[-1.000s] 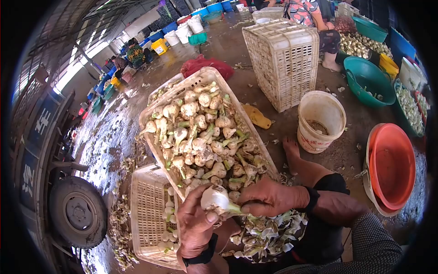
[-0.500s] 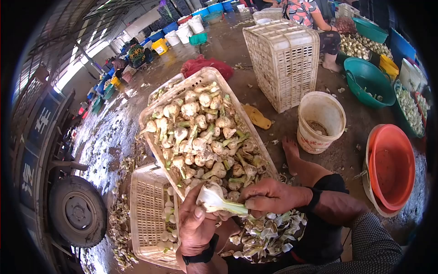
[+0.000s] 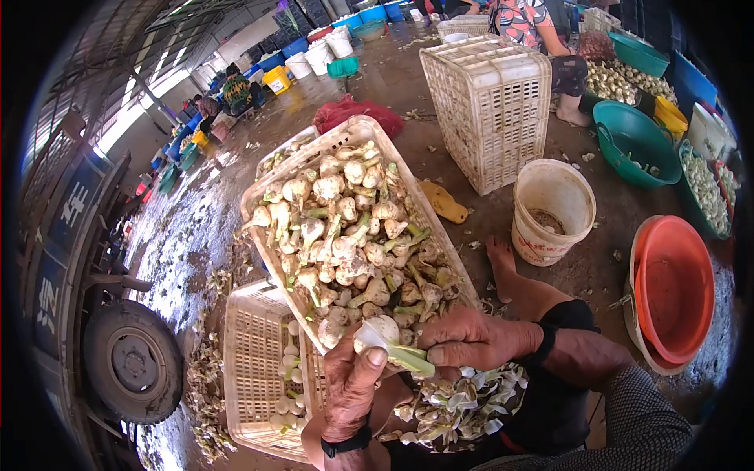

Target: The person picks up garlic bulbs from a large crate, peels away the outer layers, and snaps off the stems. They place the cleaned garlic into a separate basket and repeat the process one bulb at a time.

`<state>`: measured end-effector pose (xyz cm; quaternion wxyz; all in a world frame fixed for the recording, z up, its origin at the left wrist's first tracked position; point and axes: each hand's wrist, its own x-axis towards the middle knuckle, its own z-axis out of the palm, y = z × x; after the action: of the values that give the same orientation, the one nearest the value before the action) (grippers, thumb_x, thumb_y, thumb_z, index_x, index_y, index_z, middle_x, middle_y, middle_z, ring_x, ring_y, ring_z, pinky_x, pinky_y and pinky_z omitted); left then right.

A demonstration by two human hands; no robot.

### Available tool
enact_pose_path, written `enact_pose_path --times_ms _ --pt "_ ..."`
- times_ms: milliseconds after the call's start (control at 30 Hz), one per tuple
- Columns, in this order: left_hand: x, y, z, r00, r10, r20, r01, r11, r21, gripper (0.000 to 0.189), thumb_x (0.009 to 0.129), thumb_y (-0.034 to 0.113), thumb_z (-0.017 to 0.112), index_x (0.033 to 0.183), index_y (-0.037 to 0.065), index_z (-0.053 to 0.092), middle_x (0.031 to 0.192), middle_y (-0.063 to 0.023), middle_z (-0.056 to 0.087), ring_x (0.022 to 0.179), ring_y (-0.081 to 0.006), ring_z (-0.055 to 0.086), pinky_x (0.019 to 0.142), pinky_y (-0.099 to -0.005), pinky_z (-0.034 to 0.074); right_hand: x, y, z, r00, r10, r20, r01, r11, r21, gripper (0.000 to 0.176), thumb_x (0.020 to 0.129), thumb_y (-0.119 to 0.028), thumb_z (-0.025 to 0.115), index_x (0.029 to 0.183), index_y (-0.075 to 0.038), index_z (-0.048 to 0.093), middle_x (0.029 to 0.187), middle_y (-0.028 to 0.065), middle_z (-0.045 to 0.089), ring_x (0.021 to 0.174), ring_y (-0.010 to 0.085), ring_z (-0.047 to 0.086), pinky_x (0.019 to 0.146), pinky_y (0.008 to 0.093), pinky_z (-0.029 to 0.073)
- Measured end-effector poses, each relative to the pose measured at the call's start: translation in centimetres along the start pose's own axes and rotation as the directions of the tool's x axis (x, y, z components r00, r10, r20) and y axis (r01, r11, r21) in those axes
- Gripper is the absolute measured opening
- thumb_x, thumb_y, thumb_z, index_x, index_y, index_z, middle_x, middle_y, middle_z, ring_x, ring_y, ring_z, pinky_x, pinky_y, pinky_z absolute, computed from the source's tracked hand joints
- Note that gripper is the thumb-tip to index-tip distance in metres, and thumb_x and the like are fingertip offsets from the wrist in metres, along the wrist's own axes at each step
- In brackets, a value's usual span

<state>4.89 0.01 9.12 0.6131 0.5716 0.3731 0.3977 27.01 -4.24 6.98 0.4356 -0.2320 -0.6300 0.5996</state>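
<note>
A garlic bulb (image 3: pixel 378 331) sits at lower centre of the frame, pinched in the left hand (image 3: pixel 353 385). The right hand (image 3: pixel 475 339) grips its green stalk (image 3: pixel 412 359). A heaped crate (image 3: pixel 352 127) lies just above, with peelings (image 3: pixel 463 400) below.

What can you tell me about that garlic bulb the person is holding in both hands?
The garlic bulb is whitish and rounded, with papery skin partly pulled loose and a pale green stalk stub pointing right. It is held tilted at the near end of the heaped crate. The left hand holds it from below, thumb pressed on its side; the right hand pinches the stalk end. Peelings lie beneath.
</note>
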Motion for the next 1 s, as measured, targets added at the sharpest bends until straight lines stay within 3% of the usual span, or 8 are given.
enact_pose_path --times_ms 267,500,633,667,700,833,900,1000 --pt "0.1 -0.1 1.1 0.996 -0.089 -0.004 0.089 0.996 -0.002 0.074 0.078 0.059 0.071 0.118 -0.003 0.061 0.099 -0.0081 0.066 0.093 -0.0171 0.06 0.085 -0.0309 0.047 0.6 1.1 0.3 0.945 -0.323 -0.048 0.268 0.852 -0.449 0.018 0.099 -0.018 0.051 0.1 -0.001 0.055 0.075 0.0148 0.056 0.068 0.0315 0.062 0.058 0.0381 0.046" --pt "0.3 0.4 1.6 0.989 -0.085 0.125 0.058 0.977 0.205 0.074 0.081 0.054 0.066 0.127 -0.003 0.055 0.104 -0.0109 0.065 0.094 -0.0198 0.06 0.084 -0.033 0.049 1.2 3.0 -2.0 0.886 -0.417 -0.201 0.05 0.518 -0.854 0.016 0.086 -0.012 0.06 0.094 -0.001 0.052 0.077 0.0171 0.053 0.068 0.04 0.055 0.059 0.0481 0.043" --pt "-1.5 1.0 1.6 0.92 -0.066 0.386 0.109 0.99 -0.09 0.083 0.077 0.042 0.076 0.141 0.001 0.043 0.109 -0.0147 0.063 0.099 -0.0227 0.062 0.085 -0.0368 0.05 0.9 5.3 -4.4 0.821 -0.425 -0.38 -0.172 0.451 -0.876 0.01 0.087 -0.011 0.059 0.086 -0.003 0.053 0.071 0.0178 0.053 0.065 0.0393 0.056 0.059 0.0473 0.044" --pt "-1.2 0.7 1.4 0.902 0.027 0.431 0.069 0.976 -0.206 0.083 0.075 0.03 0.079 0.143 0.002 0.04 0.112 -0.0175 0.062 0.101 -0.0242 0.063 0.086 -0.0379 0.051 0.5 5.2 -4.6 0.962 -0.183 -0.204 -0.095 0.477 -0.874 0.012 0.089 -0.013 0.059 0.087 -0.002 0.054 0.07 0.0179 0.054 0.064 0.0369 0.056 0.059 0.046 0.045" --pt "-1.2 0.5 1.4 0.905 0.032 0.424 0.064 0.976 -0.21 0.083 0.075 0.03 0.079 0.143 0.002 0.04 0.112 -0.0175 0.062 0.101 -0.0242 0.063 0.086 -0.0379 0.051 0.3 5.4 -4.4 0.997 0.072 0.012 -0.028 0.524 -0.852 0.016 0.09 -0.016 0.059 0.087 -0.001 0.055 0.07 0.018 0.055 0.063 0.0345 0.057 0.058 0.0448 0.045" --pt "-0.9 0.3 0.4 0.954 0.12 0.275 -0.046 0.964 -0.262 0.08 0.071 0.02 0.074 0.142 0.002 0.043 0.116 -0.0249 0.06 0.096 -0.0274 0.062 0.085 -0.0365 0.05 0.3 3.5 -1.5 0.992 0.073 0.105 -0.011 0.867 -0.497 0.046 0.096 -0.039 0.059 0.074 0.002 0.057 0.06 0.0162 0.052 0.053 0.0201 0.054 0.052 0.04 0.04" --pt "-0.5 0.0 -0.7 0.93 0.208 0.304 -0.138 0.962 -0.235 0.076 0.072 0.012 0.076 0.141 0.004 0.044 0.124 -0.0177 0.058 0.113 -0.025 0.057 0.098 -0.0384 0.046 0.6 2.6 -1.7 0.984 0.15 0.1 -0.085 0.874 -0.478 0.033 0.097 -0.032 0.058 0.097 0.0 0.064 0.075 0.0143 0.064 0.061 0.0169 0.059 0.057 0.0323 0.047" --pt "-0.6 -0.1 -0.7 0.945 0.21 0.253 -0.151 0.96 -0.234 0.072 0.068 0.003 0.073 0.136 0.004 0.05 0.129 -0.0182 0.054 0.117 -0.0257 0.055 0.099 -0.0391 0.045 0.4 0.8 -1.3 0.958 0.271 0.09 -0.279 0.955 0.097 0.036 0.098 -0.032 0.058 0.11 0.001 0.065 0.081 0.0014 0.065 0.067 0.0063 0.06 0.06 0.0212 0.049"
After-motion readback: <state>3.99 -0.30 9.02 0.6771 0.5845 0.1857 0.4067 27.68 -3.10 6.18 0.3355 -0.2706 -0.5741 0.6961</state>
